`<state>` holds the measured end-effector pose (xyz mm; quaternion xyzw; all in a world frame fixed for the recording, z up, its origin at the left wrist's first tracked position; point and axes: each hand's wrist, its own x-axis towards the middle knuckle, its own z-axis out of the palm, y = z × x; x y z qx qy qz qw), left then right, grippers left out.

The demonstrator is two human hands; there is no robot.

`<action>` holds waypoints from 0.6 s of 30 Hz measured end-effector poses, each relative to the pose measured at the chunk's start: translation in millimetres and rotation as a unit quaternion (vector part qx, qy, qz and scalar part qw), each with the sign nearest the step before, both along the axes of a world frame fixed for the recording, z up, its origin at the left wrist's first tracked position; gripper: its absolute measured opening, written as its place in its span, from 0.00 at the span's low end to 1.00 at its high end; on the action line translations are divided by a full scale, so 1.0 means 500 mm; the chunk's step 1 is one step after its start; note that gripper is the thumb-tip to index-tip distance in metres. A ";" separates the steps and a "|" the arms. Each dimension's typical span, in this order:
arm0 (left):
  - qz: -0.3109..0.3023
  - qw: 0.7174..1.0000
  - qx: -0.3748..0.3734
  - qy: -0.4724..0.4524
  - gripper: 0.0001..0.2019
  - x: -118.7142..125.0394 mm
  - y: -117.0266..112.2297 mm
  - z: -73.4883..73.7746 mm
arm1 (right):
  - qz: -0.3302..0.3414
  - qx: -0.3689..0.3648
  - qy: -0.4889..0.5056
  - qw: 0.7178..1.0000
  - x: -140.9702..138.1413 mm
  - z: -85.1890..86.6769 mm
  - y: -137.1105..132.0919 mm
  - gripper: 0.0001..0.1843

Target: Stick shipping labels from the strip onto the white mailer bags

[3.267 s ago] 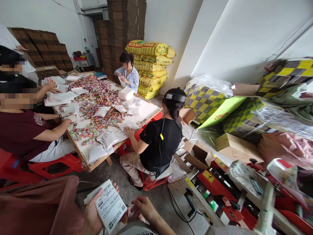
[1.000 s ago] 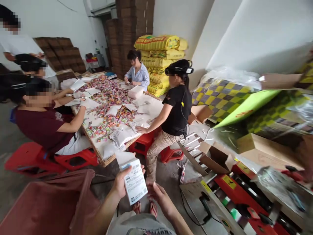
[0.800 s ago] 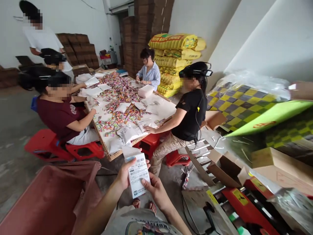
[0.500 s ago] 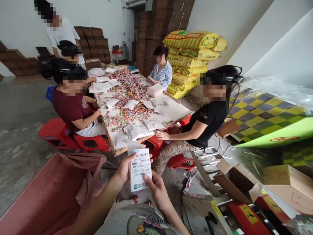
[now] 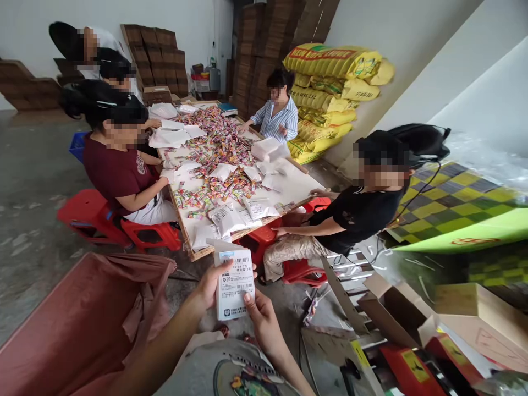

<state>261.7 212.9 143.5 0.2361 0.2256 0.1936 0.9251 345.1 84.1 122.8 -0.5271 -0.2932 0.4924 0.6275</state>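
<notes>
Between my two hands is a stack of shipping labels (image 5: 235, 289), printed side towards me, with barcodes and text on the top one. My left hand (image 5: 212, 283) grips its left edge, thumb across the upper front. My right hand (image 5: 262, 316) holds the lower right corner, thumb pressed on the face. A loose end of the stack sticks up at the top. Just beyond it, white mailer bags (image 5: 226, 219) with labels lie on the near corner of the table (image 5: 295, 176). A heap of small colourful packets (image 5: 218, 137) covers the middle of the table.
Several people sit or stand round the table on red stools (image 5: 88, 217). A pinkish cloth-lined bin (image 5: 82, 319) is at my left. Open cardboard boxes (image 5: 391, 308) stand at my right. Yellow sacks (image 5: 325, 99) and stacked flat cartons (image 5: 249, 60) are behind.
My hands keep hold of the labels, almost in place. The person at right leans lower, a hand now at the table edge. The standing person at far left has bent down.
</notes>
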 end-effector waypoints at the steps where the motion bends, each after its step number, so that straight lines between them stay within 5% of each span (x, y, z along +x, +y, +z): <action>1: 0.011 1.000 0.000 0.010 0.21 0.001 0.004 -0.005 | 0.003 -0.007 -0.004 1.000 0.003 -0.003 0.004 0.29; 5: 0.064 0.996 -0.013 0.058 0.20 -0.018 0.031 -0.037 | 0.037 -0.042 -0.052 0.997 0.039 -0.066 0.026 0.33; 12: 0.269 0.937 -0.114 0.193 0.28 -0.082 0.074 -0.104 | 0.013 -0.239 -0.042 0.970 0.251 -0.361 0.110 0.50; 18: 0.395 0.867 -0.207 0.221 0.41 -0.007 0.027 -0.232 | 0.100 -0.260 -0.163 0.946 0.441 -0.519 0.224 0.41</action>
